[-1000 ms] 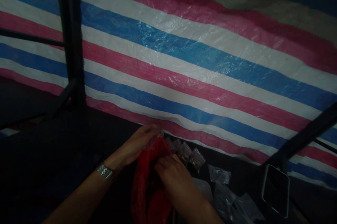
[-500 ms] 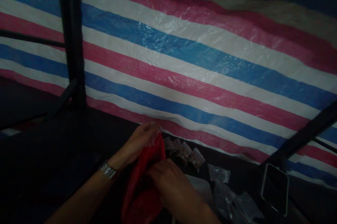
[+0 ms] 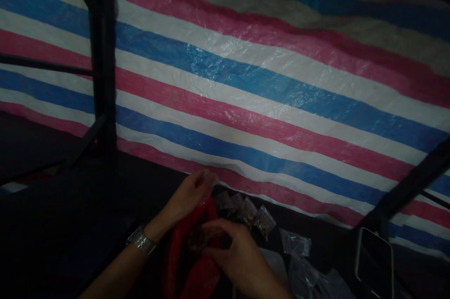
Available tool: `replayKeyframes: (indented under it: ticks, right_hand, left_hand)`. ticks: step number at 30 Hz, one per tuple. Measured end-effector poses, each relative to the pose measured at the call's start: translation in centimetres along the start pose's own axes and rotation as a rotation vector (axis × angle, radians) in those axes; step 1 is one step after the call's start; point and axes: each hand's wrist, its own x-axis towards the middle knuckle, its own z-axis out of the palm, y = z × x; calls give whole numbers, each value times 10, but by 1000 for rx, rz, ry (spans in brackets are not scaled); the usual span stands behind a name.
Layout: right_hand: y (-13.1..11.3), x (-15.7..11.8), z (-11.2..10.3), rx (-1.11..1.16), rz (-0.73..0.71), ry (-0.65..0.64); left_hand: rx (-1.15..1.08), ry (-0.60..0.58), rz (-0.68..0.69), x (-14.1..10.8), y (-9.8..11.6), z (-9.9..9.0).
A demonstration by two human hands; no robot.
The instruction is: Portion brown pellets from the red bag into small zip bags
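Pretty dim in here, but as far as I can tell it's partway along. The red bag (image 3: 204,275) sits open near the front edge of the worktop (image 3: 328,231), between the hands. The left hand (image 3: 196,190) has its fingers pinched together on a bit of clear plastic (image 3: 212,178) at the top of the bag. The right hand (image 3: 232,252) is at the bag's mouth, thumb and fingers half curled with a gap between; there's something brownish right by the fingertips, too dark to say whether it's gripped.

Done side: a row of small filled packets (image 3: 264,222), four or so, lying along the back edge, contents brownish. Left side: flat clear bags (image 3: 296,242) nearer the right, which look unfilled to me, next to a pale container (image 3: 274,262). Phone (image 3: 374,264) is further toward the right edge. Can't tell how much the red bag holds.
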Motion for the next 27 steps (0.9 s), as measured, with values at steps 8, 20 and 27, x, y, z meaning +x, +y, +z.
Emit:
replayKeyframes:
  ticks: [8, 20, 27]
  right_hand:
    - [-12, 9, -38, 69, -108, 110]
    - [-20, 39, -65, -454, -245, 191]
    - [-41, 35, -65, -648, -334, 8]
  left_hand:
    - [131, -62, 110, 4, -12, -6]
    - [61, -362, 21, -9, -16, -3]
    - [50, -368, -58, -15, -20, 2]
